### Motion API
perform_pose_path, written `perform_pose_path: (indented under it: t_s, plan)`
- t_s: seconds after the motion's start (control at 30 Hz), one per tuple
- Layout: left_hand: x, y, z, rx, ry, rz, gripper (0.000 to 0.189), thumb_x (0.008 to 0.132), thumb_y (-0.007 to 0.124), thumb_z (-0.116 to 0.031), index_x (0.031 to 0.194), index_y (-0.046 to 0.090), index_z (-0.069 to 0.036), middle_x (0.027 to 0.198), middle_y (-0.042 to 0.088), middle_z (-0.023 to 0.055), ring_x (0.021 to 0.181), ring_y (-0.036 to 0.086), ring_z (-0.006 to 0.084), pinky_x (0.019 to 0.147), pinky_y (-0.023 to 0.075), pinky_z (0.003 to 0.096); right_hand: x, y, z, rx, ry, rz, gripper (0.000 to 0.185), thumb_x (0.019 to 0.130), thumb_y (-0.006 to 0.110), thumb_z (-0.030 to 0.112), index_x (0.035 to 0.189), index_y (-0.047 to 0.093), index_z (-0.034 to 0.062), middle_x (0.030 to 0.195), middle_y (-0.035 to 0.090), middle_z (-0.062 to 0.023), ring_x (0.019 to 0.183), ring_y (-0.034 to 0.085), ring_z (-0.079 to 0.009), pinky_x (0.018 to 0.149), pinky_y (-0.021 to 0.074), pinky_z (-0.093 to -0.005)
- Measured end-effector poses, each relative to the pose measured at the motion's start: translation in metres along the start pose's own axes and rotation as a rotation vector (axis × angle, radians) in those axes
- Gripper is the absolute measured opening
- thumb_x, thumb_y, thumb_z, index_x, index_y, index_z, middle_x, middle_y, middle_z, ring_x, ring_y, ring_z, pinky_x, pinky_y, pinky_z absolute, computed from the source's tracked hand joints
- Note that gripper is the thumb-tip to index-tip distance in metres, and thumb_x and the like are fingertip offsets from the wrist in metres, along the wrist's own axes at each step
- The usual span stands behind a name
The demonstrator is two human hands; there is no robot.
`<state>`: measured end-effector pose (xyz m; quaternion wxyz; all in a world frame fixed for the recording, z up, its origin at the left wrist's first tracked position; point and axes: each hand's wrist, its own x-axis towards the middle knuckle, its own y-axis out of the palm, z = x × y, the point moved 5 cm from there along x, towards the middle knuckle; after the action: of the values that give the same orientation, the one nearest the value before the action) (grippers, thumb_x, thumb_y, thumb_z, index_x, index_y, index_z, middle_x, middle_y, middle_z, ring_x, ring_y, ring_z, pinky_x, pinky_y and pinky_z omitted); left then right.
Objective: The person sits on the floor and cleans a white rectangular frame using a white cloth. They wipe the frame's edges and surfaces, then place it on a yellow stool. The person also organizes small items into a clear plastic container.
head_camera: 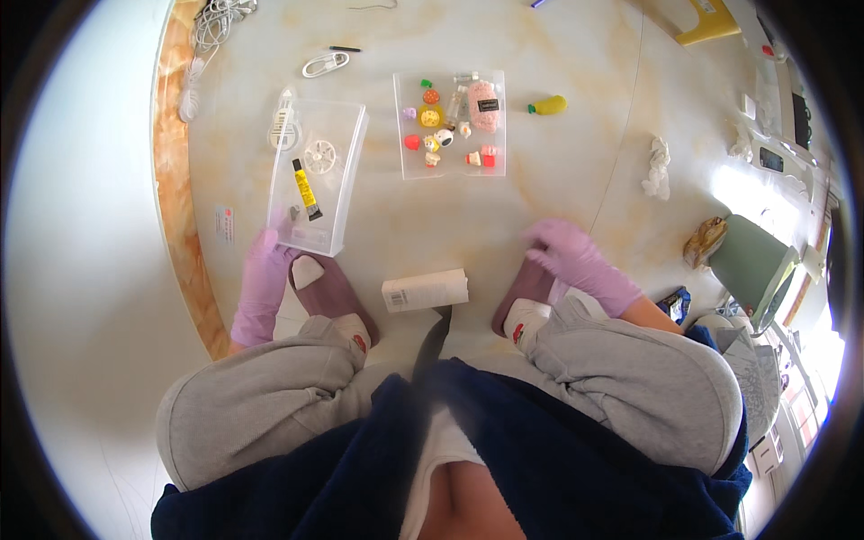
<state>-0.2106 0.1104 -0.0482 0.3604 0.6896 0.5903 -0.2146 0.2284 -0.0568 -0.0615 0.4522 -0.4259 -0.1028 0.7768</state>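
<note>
My left hand (262, 287), in a pink glove, grips the near left corner of a clear plastic box (347, 179). In or beneath the clear box show a yellow-and-black tube (306, 190) and a white spoked disc (320, 156). A white guitar-shaped item (285, 128) overlaps its far left corner. My right hand (567, 256), also gloved and blurred by motion, hovers by my right slipper with curled fingers; whether it holds anything is unclear. Farther off, a second clear tray (452, 172) holds small toy figures (430, 116) and a pink fluffy item (483, 108).
Between my slippers lies a white carton (425, 290) beside a dark strap (432, 341). Beyond are a coiled white cable (325, 65), a yellow fruit-shaped item (548, 105) and crumpled white tissue (657, 169). A printed card (225, 225) lies left; a green chair (752, 270) stands right.
</note>
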Motion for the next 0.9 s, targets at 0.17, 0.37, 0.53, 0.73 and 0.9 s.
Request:
perform_pose_path:
  t_s: [0.17,0.37,0.53,0.73,0.9]
  plan:
    - [-0.005,0.005,-0.013,0.039,0.037,-0.103,0.052,0.102,0.048,-0.027,0.142,0.041,0.006,0.139,0.051,0.0169,0.124,0.054,0.0257,0.103,0.0455,0.0391,0.022,0.050,0.064,-0.071,-0.534,0.167,0.053,0.079,0.073,0.023,0.128,0.056,0.0182,0.128,0.057,-0.0071,0.116,0.056,-0.0272,0.094,0.0473,-0.0398]
    - [-0.015,0.000,-0.033,0.071,0.030,-0.250,0.054,0.100,0.054,-0.027,0.146,0.041,-0.001,0.126,0.056,0.0060,0.110,0.055,0.0161,0.098,0.0457,0.0330,0.017,0.102,0.090,-0.371,-1.021,0.144,0.052,0.085,0.066,0.018,0.135,0.053,0.0180,0.136,0.051,-0.0130,0.121,0.052,-0.0328,0.101,0.0436,-0.0428]
    - [-0.021,-0.008,-0.028,0.107,0.100,-0.198,0.046,0.102,0.051,-0.023,0.144,0.045,-0.004,0.116,0.057,0.0018,0.103,0.054,0.0115,0.092,0.0455,0.0270,0.033,0.078,0.067,-0.194,-0.765,-0.010,0.040,0.084,0.063,0.015,0.124,0.062,0.0197,0.145,0.045,-0.0098,0.127,0.048,-0.0379,0.097,0.0468,-0.0455]
    - [-0.016,-0.013,-0.032,0.075,0.058,-0.301,0.043,0.105,0.047,-0.029,0.139,0.051,-0.004,0.107,0.059,-0.0016,0.092,0.054,0.0089,0.083,0.0452,0.0269,0.038,0.033,0.036,-0.076,-0.705,-0.173,0.040,0.082,0.064,0.008,0.121,0.065,0.0176,0.144,0.046,-0.0140,0.127,0.049,-0.0407,0.097,0.0485,-0.0475]
    - [-0.012,0.024,-0.090,0.624,0.024,-0.166,0.040,0.107,0.041,-0.036,0.126,0.056,-0.004,0.097,0.054,-0.0027,0.086,0.049,0.0076,0.080,0.0432,0.0244,-0.003,-0.012,-0.003,0.050,-0.375,-0.575,0.044,0.081,0.065,0.002,0.123,0.065,0.0163,0.144,0.046,-0.0165,0.127,0.048,-0.0427,0.098,0.0482,-0.0481]
